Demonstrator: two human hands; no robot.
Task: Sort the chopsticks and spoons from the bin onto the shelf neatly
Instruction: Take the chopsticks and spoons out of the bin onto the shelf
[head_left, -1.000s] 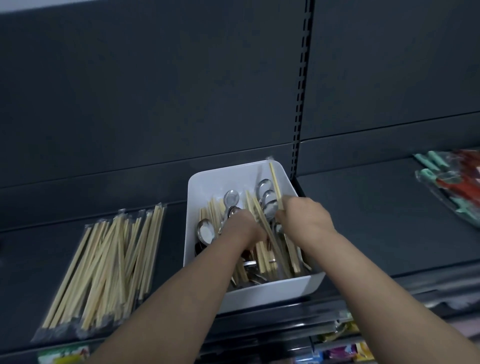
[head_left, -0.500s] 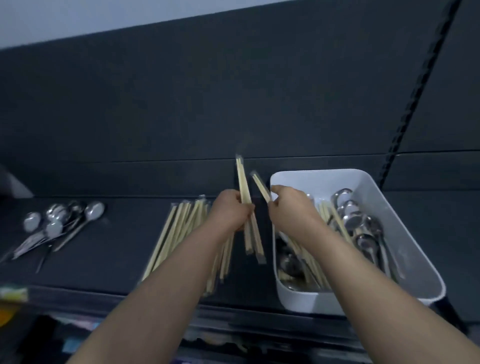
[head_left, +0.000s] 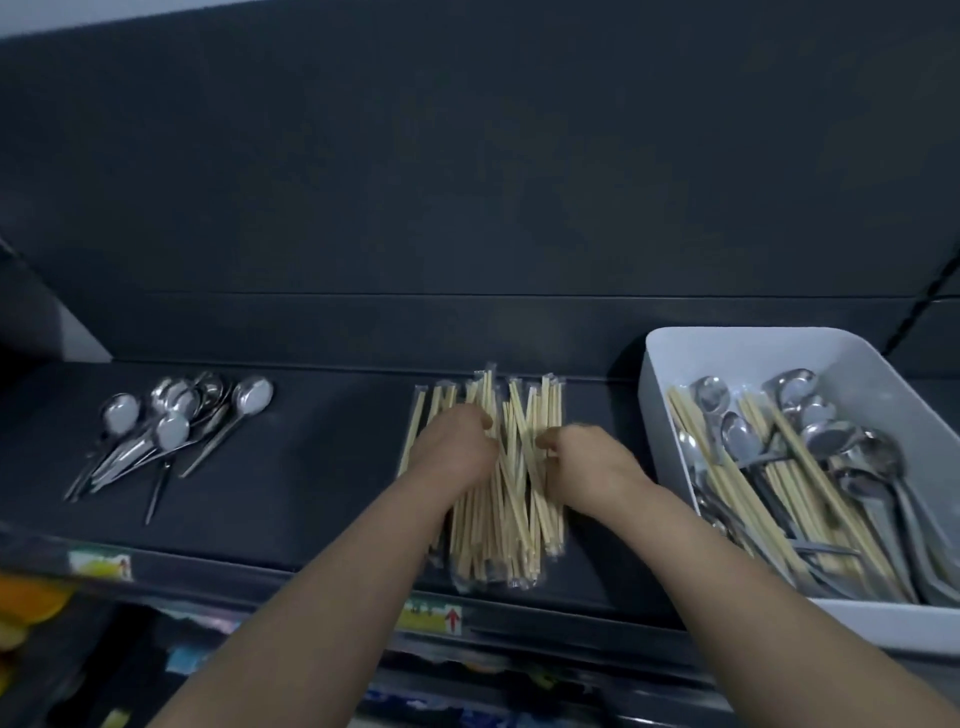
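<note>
A pile of wrapped wooden chopsticks (head_left: 498, 519) lies on the dark shelf (head_left: 332, 467) in the middle. My left hand (head_left: 457, 449) and my right hand (head_left: 589, 465) rest on top of the pile, fingers curled around chopsticks that lie slanted across it; the fingertips are hidden. A group of metal spoons (head_left: 171, 426) is on the shelf at the left. The white bin (head_left: 737, 340) stands at the right and holds mixed spoons (head_left: 841, 447) and chopsticks (head_left: 727, 478).
The dark back panel rises right behind the shelf. Price labels (head_left: 431, 616) sit on the shelf's front edge, with coloured goods on the lower shelf. Bare shelf shows between the spoons and the chopstick pile.
Both hands lifted chopsticks out of the bin, carried them left and lowered them onto the pile. My view swung left, so the bin now sits at the right.
</note>
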